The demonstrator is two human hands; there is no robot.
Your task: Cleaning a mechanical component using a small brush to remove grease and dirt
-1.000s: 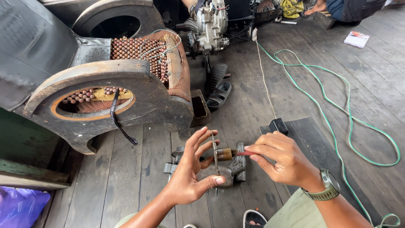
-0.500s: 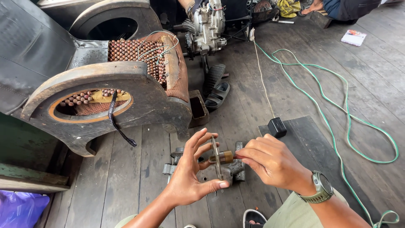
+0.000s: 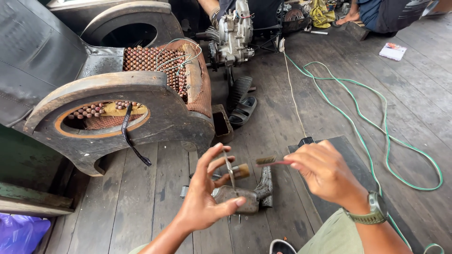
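Observation:
My left hand [image 3: 205, 197] is raised over the plank floor with its fingers spread. A thin metal pin [image 3: 229, 170] carrying a small brown cylinder [image 3: 241, 171] is pinched between its thumb and upper fingers. My right hand [image 3: 325, 176], with a watch on the wrist, grips a small brush [image 3: 267, 161] by its reddish handle. The bristles sit just right of the brown cylinder. Below both hands a grey metal engine part [image 3: 247, 196] lies on the floor, partly hidden by my left thumb.
A dark curved vehicle body [image 3: 155, 106] with a beaded seat cover [image 3: 155, 61] fills the left. Behind stand an engine [image 3: 233, 33], black sandals [image 3: 242, 101] and a small open box [image 3: 221, 124]. A green cable [image 3: 376, 127] loops at the right over a black mat [image 3: 348, 155]. Another person's foot [image 3: 348, 18] shows at the back.
Both hands have lifted off the metal part on the floor. The left now holds the pin up and the right brings the brush to it. The view has shifted slightly.

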